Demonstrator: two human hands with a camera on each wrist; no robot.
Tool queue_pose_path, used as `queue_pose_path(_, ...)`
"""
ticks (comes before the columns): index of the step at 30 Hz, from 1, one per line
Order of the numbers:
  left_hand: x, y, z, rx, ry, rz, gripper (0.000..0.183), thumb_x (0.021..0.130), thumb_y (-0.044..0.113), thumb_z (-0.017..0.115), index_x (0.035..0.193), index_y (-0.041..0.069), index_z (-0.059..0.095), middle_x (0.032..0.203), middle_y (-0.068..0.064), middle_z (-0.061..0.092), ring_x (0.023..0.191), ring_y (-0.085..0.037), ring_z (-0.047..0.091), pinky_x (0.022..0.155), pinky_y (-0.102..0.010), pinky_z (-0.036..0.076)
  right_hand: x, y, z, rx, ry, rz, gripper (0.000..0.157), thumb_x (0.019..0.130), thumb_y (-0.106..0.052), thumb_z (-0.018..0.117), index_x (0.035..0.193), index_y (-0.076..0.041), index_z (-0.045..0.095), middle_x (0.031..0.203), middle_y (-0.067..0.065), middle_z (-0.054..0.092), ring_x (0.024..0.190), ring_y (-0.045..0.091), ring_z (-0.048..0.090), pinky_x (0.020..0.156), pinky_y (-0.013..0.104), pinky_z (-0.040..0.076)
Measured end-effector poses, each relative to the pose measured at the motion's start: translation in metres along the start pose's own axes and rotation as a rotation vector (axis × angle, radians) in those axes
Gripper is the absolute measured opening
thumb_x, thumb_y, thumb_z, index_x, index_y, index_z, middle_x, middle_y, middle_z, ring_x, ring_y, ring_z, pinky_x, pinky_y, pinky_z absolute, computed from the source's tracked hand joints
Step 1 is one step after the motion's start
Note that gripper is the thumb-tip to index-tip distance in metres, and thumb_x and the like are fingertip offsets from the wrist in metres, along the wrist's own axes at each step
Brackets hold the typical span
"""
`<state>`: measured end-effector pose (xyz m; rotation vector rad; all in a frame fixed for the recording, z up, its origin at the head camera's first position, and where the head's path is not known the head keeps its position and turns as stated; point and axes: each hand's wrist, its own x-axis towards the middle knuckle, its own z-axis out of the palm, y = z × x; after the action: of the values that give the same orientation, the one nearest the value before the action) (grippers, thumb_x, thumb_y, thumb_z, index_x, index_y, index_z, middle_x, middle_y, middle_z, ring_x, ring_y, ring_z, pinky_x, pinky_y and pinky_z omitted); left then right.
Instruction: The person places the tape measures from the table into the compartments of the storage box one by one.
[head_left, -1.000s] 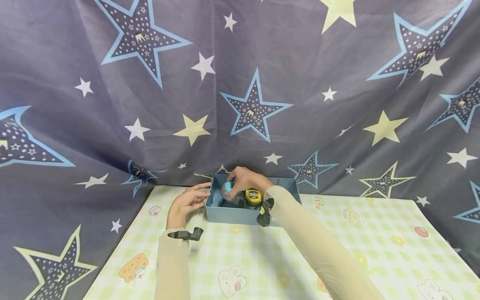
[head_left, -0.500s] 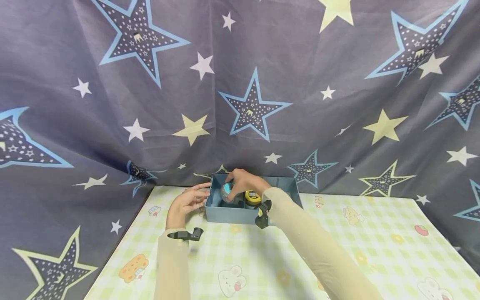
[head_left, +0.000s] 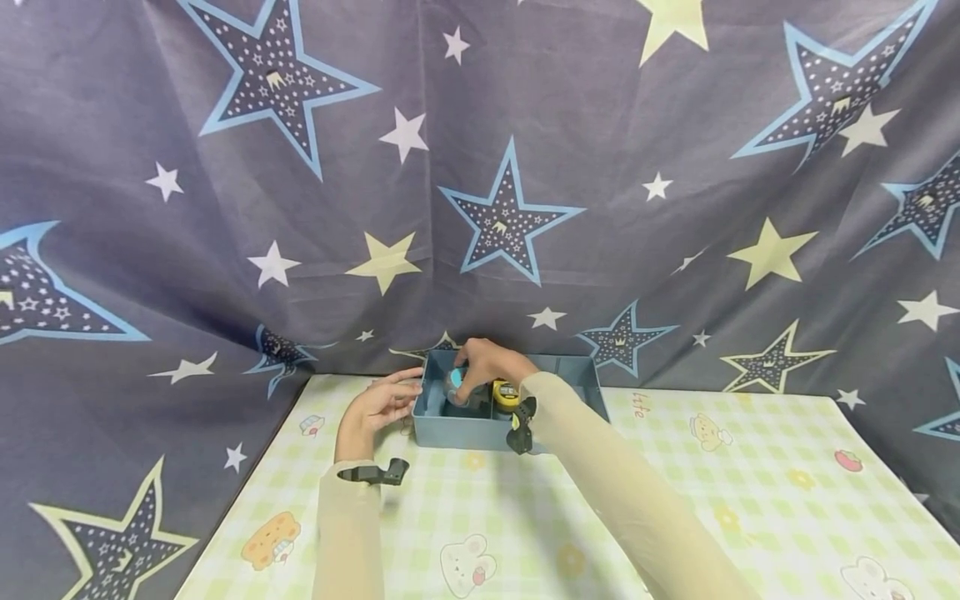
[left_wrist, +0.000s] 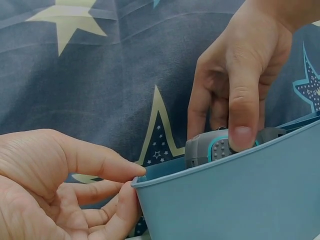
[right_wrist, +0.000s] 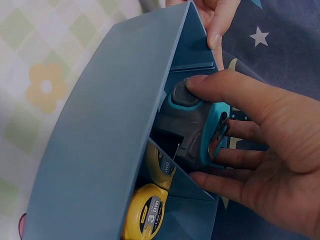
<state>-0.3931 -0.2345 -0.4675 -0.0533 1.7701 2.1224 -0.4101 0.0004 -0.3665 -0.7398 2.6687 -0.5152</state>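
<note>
In the head view my right hand (head_left: 489,363) reaches into the left compartment of a blue-grey divided box (head_left: 465,432). It grips a grey-and-teal tape measure (right_wrist: 187,127), with the thumb near its dark button and the other fingers along the teal side by the metal clip. The left wrist view shows the tape measure's grey top (left_wrist: 200,148) just above the box rim. My left hand (head_left: 377,407) touches the box's left end, its fingertips at the rim corner and against the outer wall. Beyond the divider, a yellow tape measure (right_wrist: 146,212) sits in the neighbouring compartment, partly hidden by the front wall.
The box stands at the back of a table under a green-checked cloth (head_left: 480,500). Right behind it hangs a dark curtain (head_left: 480,308) with stars. Part of the box's right side is hidden by my right forearm (head_left: 600,475). The divider mirrors the yellow tape measure.
Almost nothing differs. My right wrist has shifted slightly left, while its grip on the grey-and-teal tape measure stays the same. The left hand keeps its place at the box's end.
</note>
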Motion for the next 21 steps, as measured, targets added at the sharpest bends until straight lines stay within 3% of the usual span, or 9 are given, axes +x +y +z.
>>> queue_pose_path(9, -0.0036, 0.0020, 0.0002, -0.018, -0.025, 0.007, 0.066, 0.101, -0.001, 0.055, 0.161, 0.005, 0.027, 0.096, 0.006, 0.061, 0.068, -0.001, 0.060, 0.066, -0.014, 0.053, 0.0030, -0.0017, -0.0002, -0.013, -0.011, 0.016, 0.065, 0.077, -0.029, 0.090, 0.133, -0.006, 0.066, 0.132, 0.009, 0.066, 0.100, 0.017, 0.064, 0.083, 0.030, 0.057)
queue_pose_path(21, -0.0045, 0.0015, 0.0009, -0.002, -0.022, 0.003, 0.065, 0.102, 0.001, 0.055, 0.161, 0.006, 0.029, 0.092, 0.007, 0.062, 0.070, -0.002, 0.061, 0.068, -0.015, 0.053, 0.0054, 0.0025, 0.0005, 0.007, -0.005, 0.010, 0.069, 0.078, -0.027, 0.089, 0.137, -0.004, 0.063, 0.134, 0.010, 0.065, 0.095, 0.015, 0.063, 0.079, 0.027, 0.056)
